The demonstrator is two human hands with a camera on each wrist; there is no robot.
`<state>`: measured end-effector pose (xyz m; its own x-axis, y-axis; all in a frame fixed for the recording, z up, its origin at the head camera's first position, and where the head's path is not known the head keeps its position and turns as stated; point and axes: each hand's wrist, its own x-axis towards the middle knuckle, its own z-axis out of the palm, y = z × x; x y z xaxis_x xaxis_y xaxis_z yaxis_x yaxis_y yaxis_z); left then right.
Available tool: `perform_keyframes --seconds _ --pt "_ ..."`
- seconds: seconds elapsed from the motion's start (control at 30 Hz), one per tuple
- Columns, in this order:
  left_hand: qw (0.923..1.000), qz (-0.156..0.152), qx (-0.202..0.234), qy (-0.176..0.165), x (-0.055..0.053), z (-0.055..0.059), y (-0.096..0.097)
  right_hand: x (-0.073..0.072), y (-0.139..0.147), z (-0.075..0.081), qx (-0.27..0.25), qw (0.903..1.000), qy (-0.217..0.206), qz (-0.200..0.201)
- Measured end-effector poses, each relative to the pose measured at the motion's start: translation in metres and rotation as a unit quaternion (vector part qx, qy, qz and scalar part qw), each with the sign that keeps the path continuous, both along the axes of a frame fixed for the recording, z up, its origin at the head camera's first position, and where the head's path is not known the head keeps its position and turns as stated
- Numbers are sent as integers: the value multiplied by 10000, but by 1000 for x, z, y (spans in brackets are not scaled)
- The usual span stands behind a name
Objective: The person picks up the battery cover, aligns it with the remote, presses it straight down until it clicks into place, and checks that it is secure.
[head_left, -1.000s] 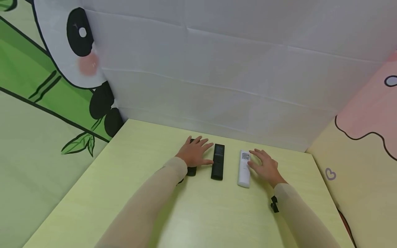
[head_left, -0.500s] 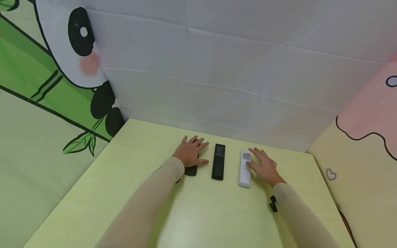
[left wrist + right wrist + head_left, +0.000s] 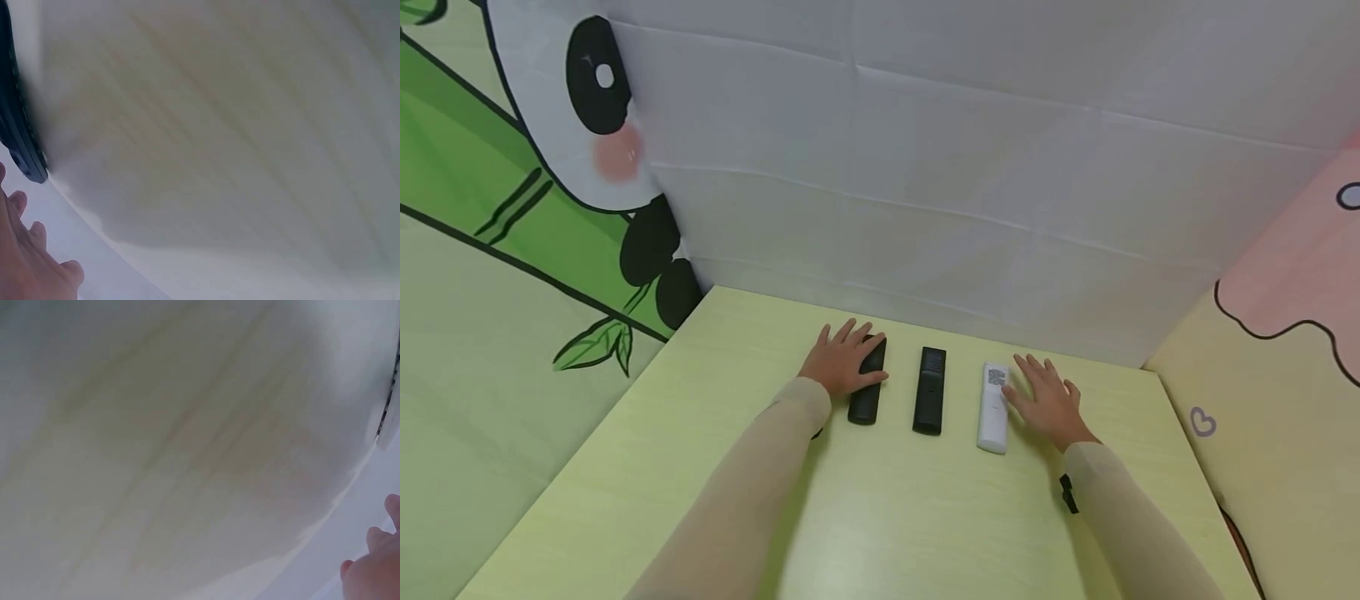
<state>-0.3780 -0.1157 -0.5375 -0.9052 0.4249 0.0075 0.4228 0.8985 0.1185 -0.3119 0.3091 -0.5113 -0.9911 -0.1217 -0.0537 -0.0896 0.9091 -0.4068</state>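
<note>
Three remote controls lie in a row on the pale yellow table (image 3: 880, 517). My left hand (image 3: 842, 364) is spread out at the left black remote control (image 3: 865, 404) and hides part of it in the head view. In the left wrist view that remote (image 3: 15, 119) appears with a gap between it and the fingertips. The middle black remote control (image 3: 929, 400) lies untouched. To the right is a white remote control (image 3: 992, 421) with a QR code at its far end. My right hand (image 3: 1047, 404), fingers extended, hovers at its right side; whether the thumb touches it, I cannot tell.
A white cloth wall (image 3: 925, 208) rises behind the table's back edge. On the left hangs a printed panel with green bamboo (image 3: 482, 175); another printed panel in pink and cream (image 3: 1285, 333) stands at the right edge. A dark cable (image 3: 1240, 542) runs down beside the table.
My left hand has moved left, and more of the left black remote control shows. My right hand has shifted slightly right, its fingers now off the white remote control's far end. The remotes stay put.
</note>
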Motion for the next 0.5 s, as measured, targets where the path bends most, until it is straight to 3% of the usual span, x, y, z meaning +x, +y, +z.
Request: perform_keyframes --seconds 0.33,0.47,0.5 --pt "9998 111 144 2 3 4 -13 3 15 -3 334 9994 47 -26" --pt "9993 220 235 -164 0 1 -19 3 17 -4 521 9986 1 97" --pt "9994 256 205 -135 -4 -5 -22 3 17 -5 571 9983 -9 128"
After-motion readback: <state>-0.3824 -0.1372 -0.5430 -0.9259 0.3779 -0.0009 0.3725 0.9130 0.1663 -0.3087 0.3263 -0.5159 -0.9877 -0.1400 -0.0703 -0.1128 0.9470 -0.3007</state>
